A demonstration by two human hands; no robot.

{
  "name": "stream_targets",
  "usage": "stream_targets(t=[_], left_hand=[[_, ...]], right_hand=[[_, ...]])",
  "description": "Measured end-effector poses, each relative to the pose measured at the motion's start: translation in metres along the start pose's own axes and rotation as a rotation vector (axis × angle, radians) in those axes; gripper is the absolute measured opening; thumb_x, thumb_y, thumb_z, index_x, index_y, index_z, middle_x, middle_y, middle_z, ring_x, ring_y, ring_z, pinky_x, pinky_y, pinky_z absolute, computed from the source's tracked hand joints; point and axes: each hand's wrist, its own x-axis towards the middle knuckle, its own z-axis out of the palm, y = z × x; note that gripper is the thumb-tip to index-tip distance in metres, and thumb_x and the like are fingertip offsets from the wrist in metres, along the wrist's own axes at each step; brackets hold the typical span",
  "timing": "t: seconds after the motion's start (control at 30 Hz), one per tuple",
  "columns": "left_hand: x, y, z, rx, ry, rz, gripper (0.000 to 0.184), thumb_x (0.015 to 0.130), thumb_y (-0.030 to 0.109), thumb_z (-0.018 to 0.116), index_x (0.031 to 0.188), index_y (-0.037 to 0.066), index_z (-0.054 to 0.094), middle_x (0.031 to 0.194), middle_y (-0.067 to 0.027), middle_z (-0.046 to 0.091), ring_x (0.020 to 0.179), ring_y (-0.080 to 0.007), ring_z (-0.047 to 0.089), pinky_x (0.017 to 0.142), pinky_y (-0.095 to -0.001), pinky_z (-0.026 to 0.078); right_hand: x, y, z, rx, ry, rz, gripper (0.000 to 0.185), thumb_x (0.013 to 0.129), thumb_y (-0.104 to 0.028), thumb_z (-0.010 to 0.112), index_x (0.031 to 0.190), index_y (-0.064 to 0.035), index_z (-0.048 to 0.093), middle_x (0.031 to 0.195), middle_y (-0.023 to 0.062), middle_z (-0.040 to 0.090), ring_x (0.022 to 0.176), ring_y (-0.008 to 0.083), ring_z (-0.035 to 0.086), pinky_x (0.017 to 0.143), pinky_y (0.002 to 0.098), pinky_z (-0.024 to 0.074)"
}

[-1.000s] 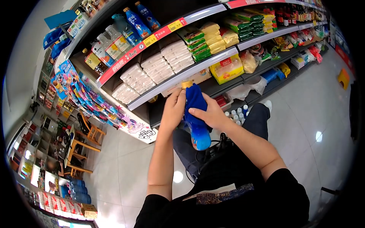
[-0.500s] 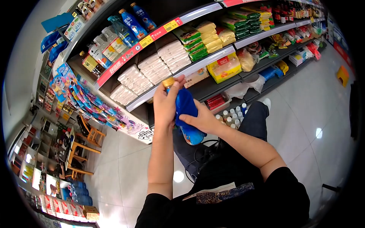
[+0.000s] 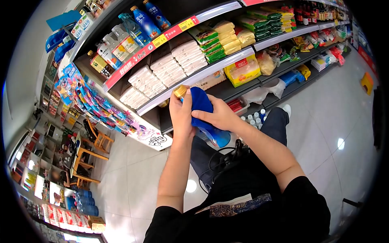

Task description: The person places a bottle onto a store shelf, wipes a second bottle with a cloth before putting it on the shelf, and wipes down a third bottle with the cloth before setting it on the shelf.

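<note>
A blue drink bottle (image 3: 221, 138) with a gold cap is held tilted in front of me, its base pointing down and right. My left hand (image 3: 181, 117) grips it around the neck, just under the cap. A dark blue cloth (image 3: 201, 102) covers the upper side of the bottle. My right hand (image 3: 221, 115) is closed on this cloth and presses it against the bottle, thumb on the near side. Most of the label is hidden by the cloth and fingers.
Ahead, a shelf (image 3: 178, 34) carries several bottles above stacked tissue packs (image 3: 146, 79) and bagged goods. Several small bottles (image 3: 255, 118) stand on the floor by my leg. Hanging toy packets (image 3: 95, 101) line the shelf end. A wooden chair (image 3: 101, 139) is at left.
The bottle's base has swung to the right. The cloth has shifted up and spread higher beside the neck, with my right hand moving slightly up along with it.
</note>
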Motion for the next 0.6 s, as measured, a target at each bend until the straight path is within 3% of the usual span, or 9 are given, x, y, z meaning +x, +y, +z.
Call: stream_targets(t=[0.23,0.4,0.47,0.6], left_hand=[[0.011,0.016,0.002,-0.04,-0.061,0.046,0.025,0.093,0.015,0.06,0.109,-0.003,0.052,0.084,-0.008,0.059,0.079,-0.0132,0.059,0.072,-0.0262,0.05],[0.027,0.021,-0.009,-0.259,-0.139,0.042,0.025,0.092,0.014,0.06,0.11,-0.002,0.051,0.083,-0.0066,0.057,0.079,-0.0165,0.059,0.072,-0.0295,0.052],[0.032,0.017,-0.017,-0.378,-0.173,0.055,0.026,0.092,0.016,0.06,0.11,-0.001,0.051,0.084,-0.0047,0.056,0.079,-0.0166,0.058,0.076,-0.032,0.052],[0.035,0.007,-0.023,-0.426,-0.176,0.033,0.03,0.093,0.023,0.057,0.112,0.0,0.051,0.085,-0.0051,0.056,0.081,-0.0179,0.057,0.08,-0.0348,0.052]], right_hand=[[-0.015,-0.004,-0.002,-0.047,-0.078,0.04,0.059,0.077,-0.034,0.077,0.118,0.002,0.055,0.104,0.0136,0.065,0.095,0.0184,0.062,0.084,0.0322,0.0496],[-0.038,-0.003,-0.008,0.126,-0.247,0.224,0.057,0.079,-0.024,0.077,0.125,0.0006,0.052,0.109,0.0092,0.064,0.098,0.0146,0.06,0.09,0.0296,0.0475],[-0.039,0.005,-0.012,0.387,-0.301,0.374,0.055,0.081,-0.021,0.075,0.126,0.0008,0.051,0.11,0.0088,0.064,0.097,0.0139,0.061,0.09,0.029,0.0478],[-0.038,0.006,-0.004,0.258,-0.216,0.206,0.054,0.081,-0.021,0.075,0.125,0.002,0.051,0.107,0.0075,0.064,0.096,0.0134,0.06,0.089,0.0296,0.0486]])
